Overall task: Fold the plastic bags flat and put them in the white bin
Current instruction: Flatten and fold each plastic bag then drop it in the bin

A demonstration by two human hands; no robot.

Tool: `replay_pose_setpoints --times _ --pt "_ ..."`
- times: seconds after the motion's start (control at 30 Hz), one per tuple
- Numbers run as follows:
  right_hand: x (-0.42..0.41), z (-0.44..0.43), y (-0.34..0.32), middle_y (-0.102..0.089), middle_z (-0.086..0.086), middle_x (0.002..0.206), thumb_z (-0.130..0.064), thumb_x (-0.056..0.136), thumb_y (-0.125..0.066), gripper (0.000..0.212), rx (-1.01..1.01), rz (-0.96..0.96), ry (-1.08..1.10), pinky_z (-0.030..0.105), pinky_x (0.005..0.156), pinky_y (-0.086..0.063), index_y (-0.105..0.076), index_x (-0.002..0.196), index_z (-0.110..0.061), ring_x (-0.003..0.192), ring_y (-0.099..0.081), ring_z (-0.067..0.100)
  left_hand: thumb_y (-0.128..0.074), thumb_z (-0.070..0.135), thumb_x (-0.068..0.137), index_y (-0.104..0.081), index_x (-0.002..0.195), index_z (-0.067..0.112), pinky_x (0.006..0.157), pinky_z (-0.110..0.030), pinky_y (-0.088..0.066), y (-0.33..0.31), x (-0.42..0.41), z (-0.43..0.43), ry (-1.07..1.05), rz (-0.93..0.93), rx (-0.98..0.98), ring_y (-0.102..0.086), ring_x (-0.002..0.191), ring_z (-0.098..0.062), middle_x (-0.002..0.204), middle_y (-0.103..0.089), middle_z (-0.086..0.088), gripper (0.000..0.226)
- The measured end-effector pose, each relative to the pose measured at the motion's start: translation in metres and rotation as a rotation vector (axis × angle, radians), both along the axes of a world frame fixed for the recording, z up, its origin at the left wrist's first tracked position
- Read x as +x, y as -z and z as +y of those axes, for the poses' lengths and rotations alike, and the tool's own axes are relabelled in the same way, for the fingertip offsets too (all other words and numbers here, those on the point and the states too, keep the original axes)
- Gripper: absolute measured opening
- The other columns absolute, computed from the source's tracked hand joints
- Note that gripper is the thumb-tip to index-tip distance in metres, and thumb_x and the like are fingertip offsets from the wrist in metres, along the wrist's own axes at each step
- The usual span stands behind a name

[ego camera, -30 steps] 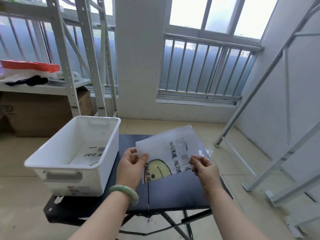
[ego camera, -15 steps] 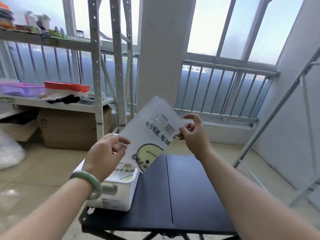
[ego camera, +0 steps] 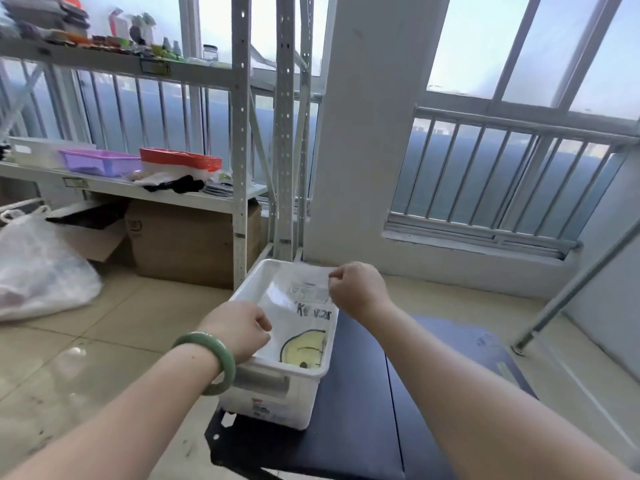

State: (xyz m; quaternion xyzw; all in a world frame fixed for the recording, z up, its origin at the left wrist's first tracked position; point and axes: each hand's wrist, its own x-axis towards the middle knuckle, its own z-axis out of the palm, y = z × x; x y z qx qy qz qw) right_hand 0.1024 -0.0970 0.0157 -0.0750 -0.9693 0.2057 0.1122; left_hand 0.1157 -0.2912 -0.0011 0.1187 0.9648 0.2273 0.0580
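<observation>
Nearest to me, my left hand (ego camera: 239, 331), with a green bangle (ego camera: 216, 358) on its wrist, has its fingers curled in and pinches the near left edge of the plastic bag (ego camera: 298, 327). My right hand (ego camera: 356, 289) reaches further out and pinches the bag's far right corner between thumb and curled fingers. The bag is stretched flat between the two, inside the mouth of the white bin (ego camera: 273, 400), with its yellow smiley print at the near end. The bin stands along the left edge of the dark counter (ego camera: 363, 393). Beyond it on the floor are a cardboard box (ego camera: 187, 244) and, well to the left, a bulging white sack (ego camera: 38, 268). Above the box, a metal shelf (ego camera: 114, 188) carries a purple tray (ego camera: 100, 162) and an orange tray (ego camera: 180, 159). Farthest off, a barred window (ego camera: 502, 174).
</observation>
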Motion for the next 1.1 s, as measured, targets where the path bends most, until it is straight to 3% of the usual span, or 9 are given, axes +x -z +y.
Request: replay_pose_setpoints --times 0.07,0.1,0.23,0.3,0.4,0.53,0.67,0.9,1.1 --pt "-0.002 -0.001 0.009 -0.044 0.002 0.058 -0.007 0.083 -0.037 0.033 0.066 -0.109 0.009 0.029 0.086 -0.039 -0.037 0.051 -0.015 0.081 -0.04 0.026 -0.057 0.027 0.087 -0.069 0.098 0.026 0.076 -0.021 -0.048 0.006 -0.007 0.003 0.037 -0.056 -0.081 -0.058 0.08 -0.007 0.082 -0.061 0.013 0.016" --pt "-0.004 0.001 0.014 -0.049 0.003 0.062 -0.008 0.085 -0.037 0.033 0.062 -0.14 -0.003 0.028 0.095 -0.035 -0.039 0.053 -0.014 0.085 -0.041 0.026 -0.059 0.028 0.086 -0.07 0.097 0.026 0.077 -0.021 -0.047 0.008 -0.01 0.005 0.055 -0.085 -0.121 -0.06 0.083 -0.008 0.083 -0.062 0.012 0.016" --pt "-0.01 0.009 0.03 -0.066 0.001 0.107 -0.02 0.092 -0.039 0.029 0.011 -0.212 -0.068 0.025 0.105 -0.026 -0.064 0.077 -0.014 0.13 -0.029 0.023 -0.06 0.032 0.087 -0.069 0.103 0.025 0.078 -0.019 -0.044 0.012 -0.017 0.013 0.101 -0.138 -0.225 -0.059 0.088 -0.008 0.09 -0.063 0.011 0.02" --pt "-0.007 0.012 0.029 -0.061 0.001 0.123 -0.023 0.094 -0.04 0.03 0.015 -0.213 -0.102 0.025 0.108 -0.022 -0.069 0.097 -0.014 0.135 -0.028 0.022 -0.056 0.037 0.09 -0.069 0.106 0.021 0.079 -0.022 -0.044 0.011 -0.018 0.016 0.114 -0.157 -0.318 -0.06 0.09 -0.012 0.099 -0.068 0.007 0.026" --pt "0.007 0.018 0.018 -0.043 0.001 0.145 -0.023 0.095 -0.045 0.039 -0.048 -0.16 -0.111 0.026 0.111 -0.019 -0.055 0.132 -0.015 0.14 -0.023 0.019 -0.049 0.048 0.089 -0.068 0.106 0.02 0.08 -0.026 -0.047 0.009 -0.018 0.018 0.098 -0.106 -0.471 -0.062 0.094 -0.014 0.104 -0.068 0.004 0.037" --pt "0.038 0.034 0.001 -0.042 0.0 0.145 -0.024 0.095 -0.049 0.042 -0.042 -0.108 -0.074 0.025 0.112 -0.02 -0.049 0.137 -0.019 0.139 -0.025 0.018 -0.049 0.057 0.082 -0.061 0.113 0.032 0.08 -0.026 -0.046 -0.001 -0.007 0.027 0.056 0.098 -0.468 -0.055 0.106 -0.015 0.121 -0.055 0.006 0.042" --pt "0.086 0.063 -0.021 -0.045 0.004 0.141 -0.027 0.094 -0.05 0.043 -0.047 -0.084 0.027 0.027 0.11 -0.024 -0.049 0.136 -0.021 0.137 -0.026 0.016 -0.048 0.058 0.084 -0.051 0.126 0.036 0.096 -0.031 -0.044 -0.021 0.018 0.059 0.138 0.15 -0.355 -0.05 0.118 -0.016 0.132 -0.05 0.008 0.048" --pt "0.203 0.158 -0.042 -0.044 0.009 0.14 -0.032 0.092 -0.05 0.044 -0.068 -0.11 0.305 0.03 0.1 -0.038 -0.048 0.135 -0.025 0.125 -0.046 0.022 -0.047 0.053 0.087 -0.049 0.129 0.034 0.103 -0.033 -0.038 -0.061 0.092 0.174 0.392 0.223 -0.279 -0.043 0.126 -0.019 0.138 -0.043 0.004 0.046" --pt "0.339 0.259 -0.03 -0.054 0.007 0.135 -0.034 0.09 -0.052 0.056 -0.067 -0.139 0.573 0.033 0.098 -0.043 -0.034 0.144 -0.028 0.12 -0.052 0.025 -0.049 0.049 0.09 -0.037 0.139 0.034 0.118 -0.041 -0.01 -0.074 0.18 0.296 0.561 0.279 -0.195 0.004 0.146 -0.028 0.158 0.001 -0.007 0.053"
